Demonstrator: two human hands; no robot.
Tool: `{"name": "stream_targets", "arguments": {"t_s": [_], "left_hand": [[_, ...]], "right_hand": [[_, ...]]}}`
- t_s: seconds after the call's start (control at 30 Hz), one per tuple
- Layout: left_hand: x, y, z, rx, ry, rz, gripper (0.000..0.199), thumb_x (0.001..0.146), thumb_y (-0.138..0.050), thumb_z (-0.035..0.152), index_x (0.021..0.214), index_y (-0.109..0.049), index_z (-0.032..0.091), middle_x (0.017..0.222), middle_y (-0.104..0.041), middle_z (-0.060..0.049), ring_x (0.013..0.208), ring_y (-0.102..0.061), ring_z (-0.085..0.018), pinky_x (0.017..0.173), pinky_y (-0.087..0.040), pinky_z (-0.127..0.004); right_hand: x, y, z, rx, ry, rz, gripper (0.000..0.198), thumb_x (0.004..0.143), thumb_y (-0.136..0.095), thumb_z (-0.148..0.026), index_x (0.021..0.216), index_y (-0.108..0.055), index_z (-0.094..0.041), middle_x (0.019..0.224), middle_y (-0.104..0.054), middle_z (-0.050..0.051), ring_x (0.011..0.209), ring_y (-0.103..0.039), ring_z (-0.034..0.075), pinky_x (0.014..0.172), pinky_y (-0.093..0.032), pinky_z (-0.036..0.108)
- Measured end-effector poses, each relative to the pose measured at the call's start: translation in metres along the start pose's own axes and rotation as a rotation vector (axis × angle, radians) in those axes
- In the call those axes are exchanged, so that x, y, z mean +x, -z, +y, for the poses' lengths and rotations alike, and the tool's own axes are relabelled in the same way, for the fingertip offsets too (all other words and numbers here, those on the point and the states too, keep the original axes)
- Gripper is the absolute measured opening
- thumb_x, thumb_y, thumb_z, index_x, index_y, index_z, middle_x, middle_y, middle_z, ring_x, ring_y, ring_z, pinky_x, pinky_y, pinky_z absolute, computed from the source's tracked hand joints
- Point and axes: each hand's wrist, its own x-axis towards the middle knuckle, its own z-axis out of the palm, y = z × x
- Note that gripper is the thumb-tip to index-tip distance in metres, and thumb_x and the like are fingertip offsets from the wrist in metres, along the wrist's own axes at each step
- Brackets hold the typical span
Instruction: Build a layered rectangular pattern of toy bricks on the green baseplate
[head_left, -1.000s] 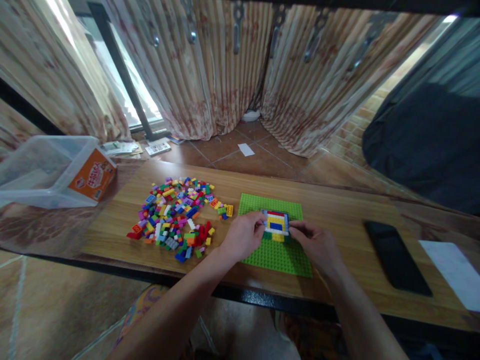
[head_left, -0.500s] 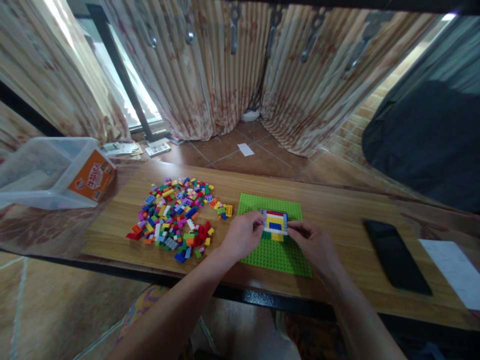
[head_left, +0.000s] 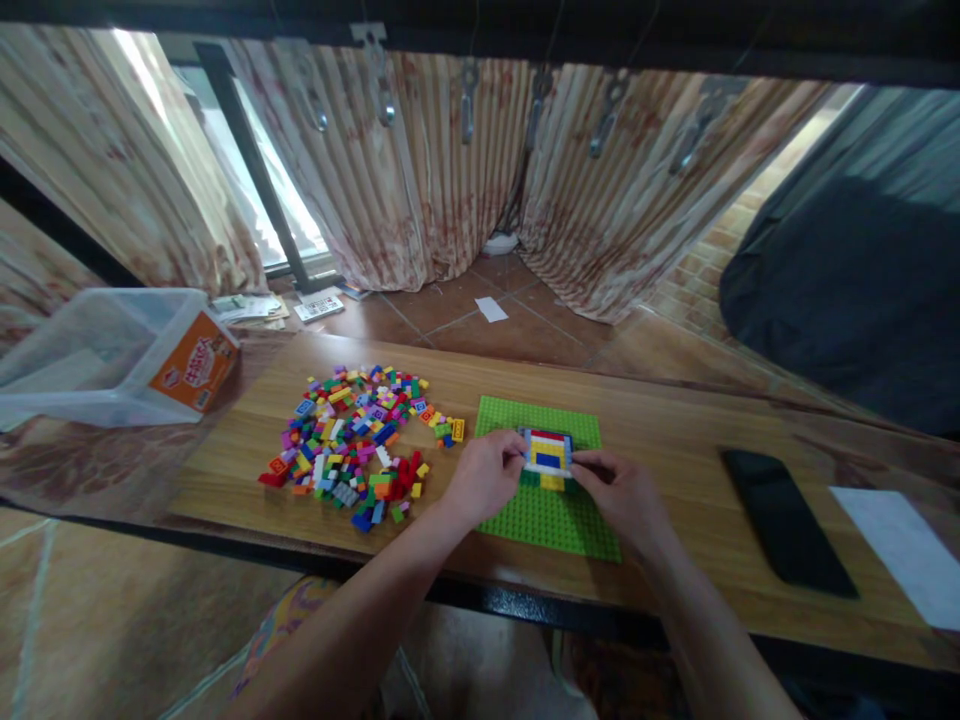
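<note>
A small toy-brick model (head_left: 549,450) of red, white, yellow and blue rows stands on the green studded baseplate (head_left: 555,520). Green and yellow bricks show along its near edge. My left hand (head_left: 487,472) is closed at the model's left side, thumb and fingertips pressed against it. From the right, my right hand (head_left: 619,490) pinches the opposite side with thumb and index finger. Whether a small loose brick sits under either set of fingertips cannot be made out.
A wide heap of loose coloured bricks (head_left: 352,440) lies left of the baseplate. Further left stands a clear plastic bin (head_left: 112,385) with an orange label. A black phone (head_left: 787,525) and a white sheet (head_left: 900,550) lie on the right of the wooden table (head_left: 675,420).
The view has tilted up slightly, so everything sits a little lower in the picture. Both hands stay at the model's sides with hardly any movement.
</note>
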Motion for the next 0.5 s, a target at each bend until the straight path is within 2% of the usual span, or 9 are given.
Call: {"name": "stream_targets", "arguments": {"t_s": [0.3,0.5], "left_hand": [[0.0071,0.0069,0.0001,-0.014,0.042,0.01,0.022,0.087,-0.046,0.013,0.087,-0.067,0.016,0.077,-0.068,-0.001,0.071,-0.062,-0.014,0.065,-0.047,-0.023],[0.0034,0.0046,0.0036,-0.001,0.046,-0.013,0.011,0.084,-0.059,0.022,0.09,-0.066,0.017,0.08,-0.07,-0.002,0.071,-0.062,-0.014,0.066,-0.049,-0.024]], "right_hand": [[0.0062,0.0005,0.0061,0.202,-0.127,0.029,0.041,0.073,-0.064,-0.053,0.087,-0.075,-0.016,0.08,-0.075,0.009,0.067,-0.066,0.018,0.063,-0.055,0.031],[0.0083,-0.0019,0.0088,0.18,-0.101,0.114,0.042,0.079,-0.058,-0.051,0.094,-0.073,-0.015,0.081,-0.074,0.009,0.067,-0.067,0.019,0.062,-0.056,0.032]]}}
